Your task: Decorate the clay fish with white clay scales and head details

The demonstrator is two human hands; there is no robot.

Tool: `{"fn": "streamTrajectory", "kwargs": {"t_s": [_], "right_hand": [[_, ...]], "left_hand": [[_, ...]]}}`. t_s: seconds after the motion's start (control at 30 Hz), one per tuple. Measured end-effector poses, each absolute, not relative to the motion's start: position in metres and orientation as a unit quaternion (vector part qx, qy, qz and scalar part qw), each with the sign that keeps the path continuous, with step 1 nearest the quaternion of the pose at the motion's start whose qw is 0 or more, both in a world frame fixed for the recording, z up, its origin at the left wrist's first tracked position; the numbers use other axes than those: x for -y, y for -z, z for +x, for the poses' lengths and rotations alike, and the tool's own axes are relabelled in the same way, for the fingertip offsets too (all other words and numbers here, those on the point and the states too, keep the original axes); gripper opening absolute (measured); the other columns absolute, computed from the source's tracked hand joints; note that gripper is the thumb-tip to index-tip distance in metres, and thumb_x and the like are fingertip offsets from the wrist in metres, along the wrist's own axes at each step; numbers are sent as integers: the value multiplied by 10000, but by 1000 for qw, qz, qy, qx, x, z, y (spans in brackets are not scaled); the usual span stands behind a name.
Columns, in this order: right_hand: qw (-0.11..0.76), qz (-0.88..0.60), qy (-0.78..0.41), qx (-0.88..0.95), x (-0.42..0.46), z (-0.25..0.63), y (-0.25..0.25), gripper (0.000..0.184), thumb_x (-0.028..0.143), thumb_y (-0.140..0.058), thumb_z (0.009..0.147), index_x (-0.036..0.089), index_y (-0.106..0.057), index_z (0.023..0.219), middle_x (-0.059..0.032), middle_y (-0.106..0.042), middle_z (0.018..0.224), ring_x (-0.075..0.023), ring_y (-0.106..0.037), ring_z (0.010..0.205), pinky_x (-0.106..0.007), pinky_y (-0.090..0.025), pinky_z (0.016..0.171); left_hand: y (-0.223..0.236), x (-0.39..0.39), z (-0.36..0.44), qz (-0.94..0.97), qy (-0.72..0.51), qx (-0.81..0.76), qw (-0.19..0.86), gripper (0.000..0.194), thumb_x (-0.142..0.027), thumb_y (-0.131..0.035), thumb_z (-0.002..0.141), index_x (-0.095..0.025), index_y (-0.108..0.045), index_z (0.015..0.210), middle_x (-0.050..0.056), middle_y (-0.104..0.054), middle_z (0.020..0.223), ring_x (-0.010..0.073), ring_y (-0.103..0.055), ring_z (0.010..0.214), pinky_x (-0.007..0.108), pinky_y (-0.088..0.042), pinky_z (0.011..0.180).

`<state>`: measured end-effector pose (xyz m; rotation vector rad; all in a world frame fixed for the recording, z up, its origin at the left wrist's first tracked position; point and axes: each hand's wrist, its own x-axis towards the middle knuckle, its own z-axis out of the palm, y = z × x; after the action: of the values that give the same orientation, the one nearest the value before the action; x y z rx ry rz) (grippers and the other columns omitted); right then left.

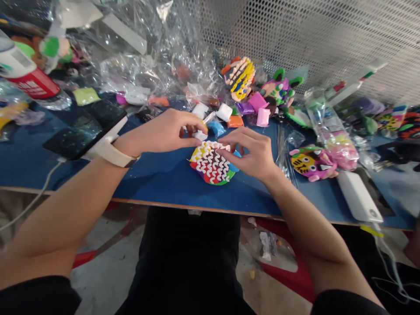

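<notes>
A round, multicoloured clay piece point(214, 165) lies on the blue table, its surface covered in wavy white clay strips. Over its upper left edge, my left hand point(167, 130) pinches a small lump of white clay point(200, 135). My right hand point(251, 151) is at the upper right of the piece, thumb and fingertips drawn together and touching or just above the strips. Whatever sits between those right fingertips is too small to make out. Behind the hands are a blue clay lump point(216, 128) and a white clay block point(224, 112).
Phones point(87, 127) lie at left near a red-and-white bottle point(33, 74). Clear plastic bags point(141, 65) pile up along the perforated metal panel point(295, 35). At right are a striped clay face point(310, 163), a white power bank point(359, 197) with a cable, and thin wires point(282, 153).
</notes>
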<state>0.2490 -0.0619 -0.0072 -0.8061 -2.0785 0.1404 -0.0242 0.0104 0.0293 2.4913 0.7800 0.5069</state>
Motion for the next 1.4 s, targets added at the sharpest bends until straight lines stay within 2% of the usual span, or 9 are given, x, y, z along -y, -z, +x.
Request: {"fn": "streamTrajectory", "kwargs": {"t_s": [0.13, 0.3, 0.57, 0.8, 0.93, 1.03, 1.13, 1.23, 1.4], "right_hand": [[453, -312, -42, 834, 61, 244, 11, 200, 241, -792, 987, 273, -803, 1184, -41, -803, 1077, -156, -732, 762, -309, -640, 729], [444, -296, -5, 846, 56, 248, 16, 182, 260, -756, 1017, 309, -819, 1181, -29, -797, 1043, -178, -762, 894, -319, -653, 797], [374, -361, 13, 854, 63, 250, 17, 214, 266, -676, 1048, 349, -808, 1194, -27, -791, 1079, -182, -757, 901, -330, -642, 771], [353, -378, 23, 855, 70, 240, 9, 139, 247, -621, 1082, 241, -757, 1114, -82, -801, 1063, -216, -773, 933, -332, -625, 768], [401, -419, 17, 814, 67, 244, 9, 161, 300, -569, 1107, 249, -722, 1092, -78, -777, 1056, -206, -752, 866, -326, -597, 690], [484, -441, -22, 756, 60, 252, 11, 196, 371, -546, 1124, 273, -695, 1206, -57, -743, 1062, -168, -716, 741, -314, -582, 633], [512, -447, -55, 732, 56, 258, 10, 267, 436, -518, 1132, 303, -701, 1275, -56, -727, 1102, -163, -712, 730, -316, -586, 614], [505, -438, -71, 740, 54, 256, 11, 280, 470, -557, 1112, 296, -773, 1151, -65, -736, 1119, -177, -716, 760, -341, -601, 635], [493, -442, -108, 742, 58, 251, 8, 314, 519, -626, 1075, 248, -773, 1016, -38, -720, 880, -167, -686, 650, -339, -584, 625]], "left_hand": [[-22, 0, -9, 889, -243, -239, 307, 426, -585, -761, 929, -205, -811, 1116, 71, -806, 1042, 155, -702, 787, 265, -545, 727], [-19, 4, -3, 876, -248, -232, 341, 472, -639, -786, 909, -191, -821, 1053, 61, -800, 921, 148, -696, 744, 247, -549, 695], [-23, 7, -2, 878, -244, -217, 349, 399, -584, -770, 940, -200, -828, 1032, 62, -808, 911, 141, -692, 733, 239, -548, 677], [-25, 8, -2, 887, -255, -213, 319, 267, -445, -747, 929, -186, -790, 975, 53, -785, 873, 138, -674, 731, 240, -534, 681], [-26, 6, -7, 894, -255, -234, 285, 181, -361, -704, 890, -191, -762, 916, 34, -766, 843, 132, -643, 693, 251, -509, 655], [-25, 0, -13, 904, -245, -249, 245, 167, -334, -658, 868, -195, -748, 885, 33, -756, 838, 137, -638, 671, 271, -492, 648], [-26, -4, -19, 930, -196, -268, 158, 161, -300, -606, 843, -204, -733, 868, 42, -754, 864, 176, -673, 723, 311, -487, 689], [-31, -5, -24, 946, -112, -300, 55, 148, -264, -579, 811, -214, -711, 856, 53, -759, 908, 224, -692, 802, 348, -449, 696], [-39, -3, -30, 937, 2, -350, -8, 148, -280, -570, 878, -219, -703, 904, 18, -719, 873, 167, -586, 675, 357, -333, 630]]}}
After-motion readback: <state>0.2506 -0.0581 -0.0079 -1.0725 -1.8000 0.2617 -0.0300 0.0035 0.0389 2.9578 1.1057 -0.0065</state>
